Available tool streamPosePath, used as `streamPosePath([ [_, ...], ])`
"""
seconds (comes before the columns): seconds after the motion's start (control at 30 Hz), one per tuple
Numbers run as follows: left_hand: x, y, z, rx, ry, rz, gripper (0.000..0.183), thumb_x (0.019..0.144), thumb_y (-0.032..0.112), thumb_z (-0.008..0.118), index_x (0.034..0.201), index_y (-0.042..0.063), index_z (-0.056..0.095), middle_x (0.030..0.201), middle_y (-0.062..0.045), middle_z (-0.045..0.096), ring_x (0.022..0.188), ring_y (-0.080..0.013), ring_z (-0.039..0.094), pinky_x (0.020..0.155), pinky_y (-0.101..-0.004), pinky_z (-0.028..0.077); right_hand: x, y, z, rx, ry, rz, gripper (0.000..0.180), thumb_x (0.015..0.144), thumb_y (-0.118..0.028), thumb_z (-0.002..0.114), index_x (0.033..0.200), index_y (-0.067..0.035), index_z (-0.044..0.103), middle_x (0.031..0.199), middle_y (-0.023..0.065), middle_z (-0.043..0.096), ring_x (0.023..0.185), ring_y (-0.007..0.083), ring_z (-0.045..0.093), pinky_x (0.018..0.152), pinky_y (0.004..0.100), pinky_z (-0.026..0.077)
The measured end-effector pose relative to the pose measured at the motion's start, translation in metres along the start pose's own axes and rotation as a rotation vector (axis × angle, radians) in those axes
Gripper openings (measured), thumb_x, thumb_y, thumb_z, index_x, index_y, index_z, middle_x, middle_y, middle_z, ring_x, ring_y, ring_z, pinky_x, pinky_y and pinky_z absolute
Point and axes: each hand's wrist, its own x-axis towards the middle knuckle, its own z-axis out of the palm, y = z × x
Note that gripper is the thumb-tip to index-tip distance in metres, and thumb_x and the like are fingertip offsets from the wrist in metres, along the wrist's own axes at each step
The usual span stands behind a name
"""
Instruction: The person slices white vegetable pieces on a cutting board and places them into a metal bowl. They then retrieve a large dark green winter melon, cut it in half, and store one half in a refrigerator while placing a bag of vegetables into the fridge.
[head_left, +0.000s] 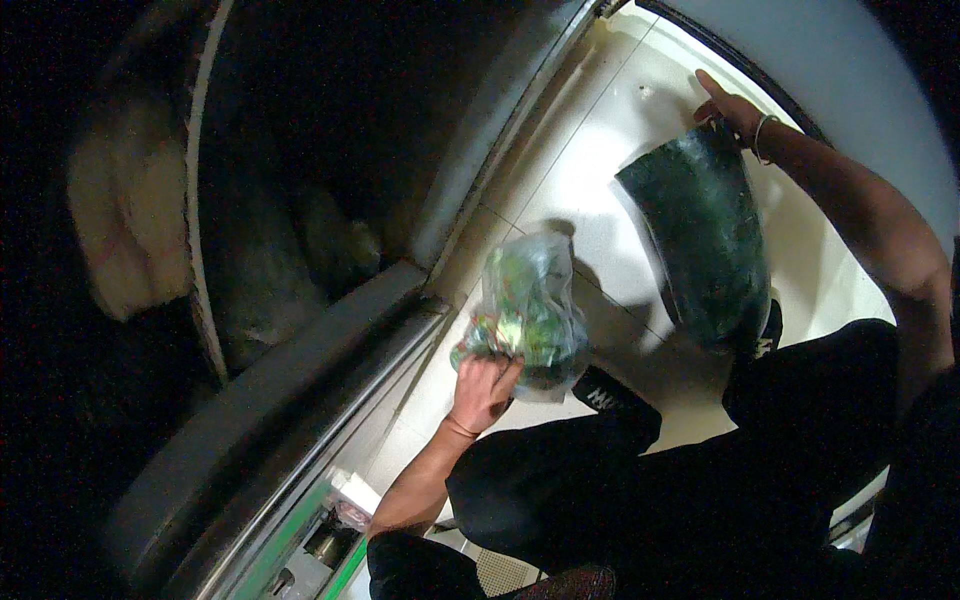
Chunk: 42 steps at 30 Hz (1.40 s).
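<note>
My left hand (486, 391) grips the lower left part of a clear plastic bag (530, 315) of green leafy vegetables with red bits, over the floor tiles. At the upper right, my right hand (731, 116) is at the top end of a large, dark green, curved cut piece, apparently of melon or gourd (694, 232). Its thumb and a finger stick out, while the grip behind the edge is partly hidden. The green piece slants down towards my right shoe, and a pale edge shows along its left side. The bag and the piece are apart.
A dark cabinet, seemingly a refrigerator, opens at left, with a shelf edge (196, 187) and pale long items (131, 217) inside. Its metal-trimmed sill (322, 420) runs diagonally. A grey door-like panel (870, 90) curves at upper right. My black shoe (616, 401) stands beside the bag.
</note>
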Motion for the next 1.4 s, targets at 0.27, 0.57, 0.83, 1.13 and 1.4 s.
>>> streamPosePath([
  [0.27,0.049,0.014,-0.017,-0.152,-0.398,0.006,0.038,0.086,0.031,0.076,0.112,0.005,0.065,0.104,-0.015,0.067,0.096,-0.0332,0.065,0.083,-0.045,0.051,-0.035,0.002,0.012,0.202,0.006,0.027,0.114,0.079,-0.098,0.036,0.134,-0.003,0.065,0.14,0.0164,0.06,0.129,0.0304,0.053,0.111,0.0477,0.037],
  [0.57,0.243,0.038,0.007,-1.139,-0.303,-0.481,0.088,0.087,0.058,0.078,0.149,0.006,0.043,0.14,-0.023,0.054,0.124,-0.0351,0.058,0.103,-0.04,0.049,-0.091,0.055,0.042,0.749,-0.269,0.089,0.092,0.098,-0.079,0.03,0.154,-0.007,0.045,0.146,0.0138,0.059,0.128,0.0286,0.059,0.116,0.0441,0.04],
  [0.83,0.28,0.087,0.058,-1.804,-0.472,-0.574,0.101,0.085,0.056,0.08,0.159,0.021,0.021,0.161,-0.008,0.036,0.148,-0.0306,0.035,0.113,-0.0607,0.034,-0.11,0.079,0.051,0.746,-0.335,-0.031,0.09,0.101,-0.076,0.026,0.158,-0.009,0.038,0.152,0.0128,0.052,0.134,0.0305,0.054,0.118,0.0444,0.037],
  [1.13,0.211,0.074,0.066,-1.921,-0.387,-0.776,0.082,0.092,0.037,0.078,0.155,0.023,0.028,0.157,-0.002,0.039,0.142,-0.025,0.041,0.11,-0.0542,0.041,-0.137,0.056,0.11,0.502,-0.328,-0.085,0.09,0.097,-0.079,0.038,0.152,-0.009,0.048,0.146,0.014,0.056,0.127,0.0252,0.057,0.112,0.0418,0.043],
  [1.4,0.161,0.084,-0.008,-1.795,-0.147,-0.872,0.083,0.092,0.042,0.079,0.153,0.01,0.032,0.145,-0.009,0.048,0.126,-0.021,0.05,0.101,-0.0377,0.045,-0.174,-0.022,0.134,0.391,-0.503,-0.243,0.088,0.1,-0.076,0.035,0.154,-0.007,0.044,0.149,0.0141,0.053,0.132,0.0239,0.053,0.115,0.039,0.04],
])
